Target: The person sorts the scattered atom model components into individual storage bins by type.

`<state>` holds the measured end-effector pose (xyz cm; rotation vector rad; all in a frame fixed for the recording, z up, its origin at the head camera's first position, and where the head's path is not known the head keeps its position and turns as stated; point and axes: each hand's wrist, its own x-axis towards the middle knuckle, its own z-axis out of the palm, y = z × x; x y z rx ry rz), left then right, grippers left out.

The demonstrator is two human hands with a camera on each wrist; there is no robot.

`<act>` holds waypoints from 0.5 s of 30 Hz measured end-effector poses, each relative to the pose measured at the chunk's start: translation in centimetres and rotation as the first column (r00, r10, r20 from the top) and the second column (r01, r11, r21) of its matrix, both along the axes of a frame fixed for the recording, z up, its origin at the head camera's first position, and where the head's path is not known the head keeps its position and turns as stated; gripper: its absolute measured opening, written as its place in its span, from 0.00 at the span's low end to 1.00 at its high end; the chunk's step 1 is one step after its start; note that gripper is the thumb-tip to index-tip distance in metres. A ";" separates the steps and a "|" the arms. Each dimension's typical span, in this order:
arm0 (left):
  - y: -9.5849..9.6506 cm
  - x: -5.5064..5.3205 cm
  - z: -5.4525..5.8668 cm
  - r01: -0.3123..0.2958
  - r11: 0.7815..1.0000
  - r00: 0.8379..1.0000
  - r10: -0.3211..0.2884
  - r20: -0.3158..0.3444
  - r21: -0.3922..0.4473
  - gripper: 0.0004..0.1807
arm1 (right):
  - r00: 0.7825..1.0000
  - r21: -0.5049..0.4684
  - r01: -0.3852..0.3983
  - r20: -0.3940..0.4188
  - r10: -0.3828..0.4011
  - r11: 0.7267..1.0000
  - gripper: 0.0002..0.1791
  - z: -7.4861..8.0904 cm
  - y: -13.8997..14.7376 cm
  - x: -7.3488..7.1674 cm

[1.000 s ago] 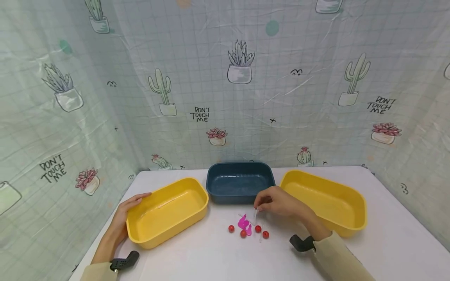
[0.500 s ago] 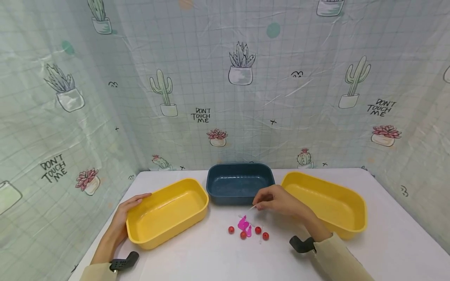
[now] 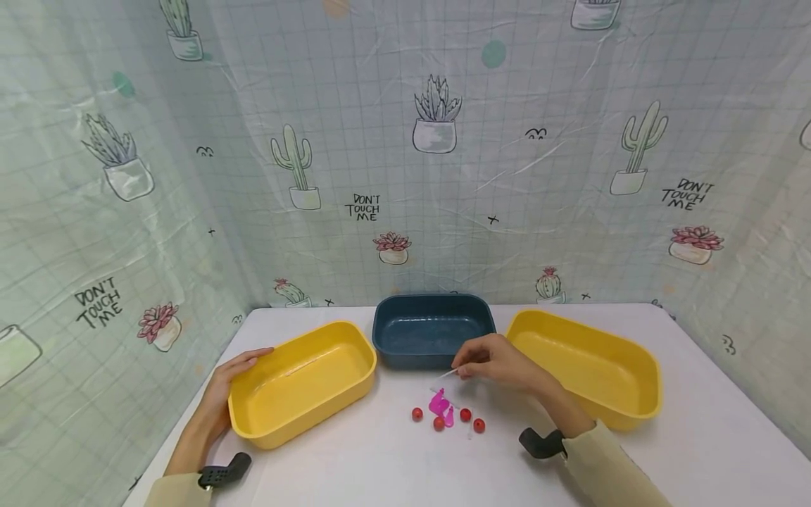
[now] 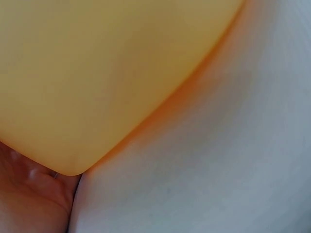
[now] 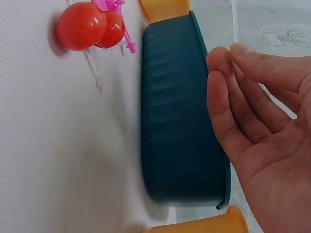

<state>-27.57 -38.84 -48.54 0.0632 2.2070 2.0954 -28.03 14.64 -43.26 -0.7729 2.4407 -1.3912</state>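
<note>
Stick, thin and whitish, sits pinched in the right hand above the worktop.
Nearby, red beads and pink pieces lie before the blue bin; the left hand, fingers extended, rests against the left yellow bin.

The right hand pinches a thin, straight white plastic stick, tipped sideways. The left hand touches a long yellow round-cornered plastic tub, sitting flat on the white table.
</note>
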 end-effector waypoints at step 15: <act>0.0 0.2 0.2 -0.001 1.000 1.000 0.001 -0.003 -0.018 0.27 | 0.997 -0.022 0.026 -0.066 -0.027 0.999 0.05 0.2 -0.3 -0.1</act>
